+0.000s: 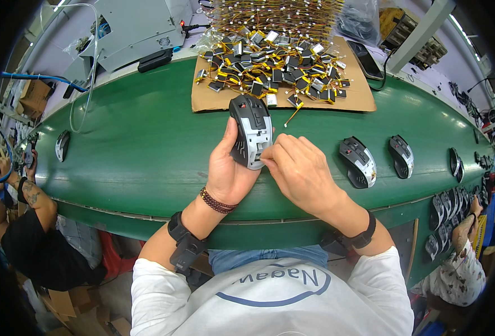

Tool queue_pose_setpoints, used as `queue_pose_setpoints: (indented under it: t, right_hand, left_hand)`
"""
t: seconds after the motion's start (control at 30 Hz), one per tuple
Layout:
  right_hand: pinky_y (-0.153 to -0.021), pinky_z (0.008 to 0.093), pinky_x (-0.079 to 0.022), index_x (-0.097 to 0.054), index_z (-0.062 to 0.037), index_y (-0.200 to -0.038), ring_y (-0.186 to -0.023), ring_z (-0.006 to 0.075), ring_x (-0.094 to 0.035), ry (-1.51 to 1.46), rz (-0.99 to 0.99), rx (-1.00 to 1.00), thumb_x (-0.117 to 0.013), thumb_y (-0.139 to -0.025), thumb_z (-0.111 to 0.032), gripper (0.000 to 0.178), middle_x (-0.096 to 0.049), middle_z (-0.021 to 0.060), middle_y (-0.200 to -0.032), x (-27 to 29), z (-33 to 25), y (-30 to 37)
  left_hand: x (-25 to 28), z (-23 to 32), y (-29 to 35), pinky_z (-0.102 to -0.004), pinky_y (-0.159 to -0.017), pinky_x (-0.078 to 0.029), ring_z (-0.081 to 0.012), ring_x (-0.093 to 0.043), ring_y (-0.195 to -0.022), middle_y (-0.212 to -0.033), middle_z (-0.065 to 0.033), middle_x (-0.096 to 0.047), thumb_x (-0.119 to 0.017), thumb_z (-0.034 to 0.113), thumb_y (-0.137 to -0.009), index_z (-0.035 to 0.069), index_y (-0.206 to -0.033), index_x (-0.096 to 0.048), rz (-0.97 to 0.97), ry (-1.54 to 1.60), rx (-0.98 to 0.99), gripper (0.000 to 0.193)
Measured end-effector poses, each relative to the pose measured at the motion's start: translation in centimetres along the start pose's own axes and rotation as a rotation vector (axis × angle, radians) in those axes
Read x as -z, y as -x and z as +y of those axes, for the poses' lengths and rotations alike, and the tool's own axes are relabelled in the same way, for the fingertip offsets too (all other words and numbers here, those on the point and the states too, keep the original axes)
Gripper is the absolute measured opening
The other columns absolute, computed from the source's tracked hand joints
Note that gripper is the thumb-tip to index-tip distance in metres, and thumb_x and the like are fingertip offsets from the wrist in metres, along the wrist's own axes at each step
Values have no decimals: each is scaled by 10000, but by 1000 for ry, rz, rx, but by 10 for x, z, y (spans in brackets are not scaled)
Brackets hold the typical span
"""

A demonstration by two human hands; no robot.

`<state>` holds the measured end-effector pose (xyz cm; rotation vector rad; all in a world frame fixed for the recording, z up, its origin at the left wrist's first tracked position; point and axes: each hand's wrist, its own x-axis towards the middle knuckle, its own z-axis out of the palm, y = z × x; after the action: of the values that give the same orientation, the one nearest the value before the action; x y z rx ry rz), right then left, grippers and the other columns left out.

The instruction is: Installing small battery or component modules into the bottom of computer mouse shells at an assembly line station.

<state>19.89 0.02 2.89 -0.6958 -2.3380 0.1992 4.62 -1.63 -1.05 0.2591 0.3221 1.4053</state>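
My left hand is closed around the side of a black and light-grey computer mouse, holding it tilted above the green belt. Its top shell is partly uncovered, with an opening at the lower end. At that opening my right hand pinches, fingertips touching the mouse's lower right edge. Whatever lies between those fingertips is hidden. Just beyond the mouse, a pile of small battery packs with yellow tape and thin wires covers a cardboard sheet. One pack rests at the sheet's front edge, its lead hanging onto the belt.
Two similar mice lie right of my hands on the green belt; another mouse is far left. A phone sits by the cardboard, a grey machine at back left. Co-workers sit at both sides.
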Motion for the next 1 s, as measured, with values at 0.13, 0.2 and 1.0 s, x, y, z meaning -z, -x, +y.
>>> queue_pose_setpoints:
  t: [0.13, 0.2, 1.0]
  right_hand:
    - [-584, 351, -398, -544, -34, -808, -644, 258, -511, 47, -14, 11, -680, -750, -28, 149, -499, 77, -747, -2, -3, 0]
    - [-584, 351, -398, -542, -36, -809, -645, 260, -511, 34, -11, -11, -680, -751, -27, 149, -500, 78, -749, -1, -4, 1]
    - [-653, 354, -406, -546, -32, -800, -745, 242, -542, -4, -92, -63, -599, -781, -41, 57, -504, 87, -775, -3, -1, 4]
  left_hand:
    - [2, 0, 0, -417, -1035, -390, -276, -513, -1188, -1259, -118, -562, -350, 392, -1010, 77, -1309, -481, 24, -3, -18, 454]
    - [2, 0, 0, -413, -1031, -393, -275, -518, -1180, -1259, -115, -563, -348, 390, -1011, 75, -1311, -479, 17, -4, -16, 454]
    - [8, -5, 1, -402, -1000, -408, -247, -555, -1118, -1202, -95, -599, -365, 389, -1009, 76, -1265, -517, 65, 4, -2, 432]
